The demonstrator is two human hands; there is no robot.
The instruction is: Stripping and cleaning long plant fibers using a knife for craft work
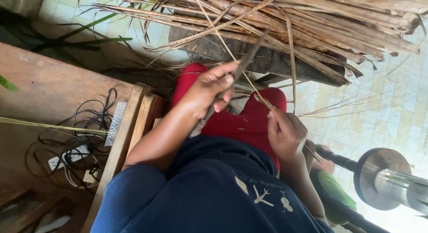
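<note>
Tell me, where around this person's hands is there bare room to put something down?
Bare tiled floor lies beyond the right hand, between the heap of dry brown palm fronds and the round metal cylinder. Bare brown wooden surface shows past the left hand, above the tangle of black cables. Around the fronds and the red-clad lap it is crowded.

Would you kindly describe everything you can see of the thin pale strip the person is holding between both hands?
The thin pale strip looks like a dried, straw-coloured leaf rib, very slender and straight. It slants from the right hand, which pinches its lower end, up past the left hand toward the pile of dry leaves. A dark blade-like tool in the left hand crosses it. Its upper end is lost among the leaves.
</note>
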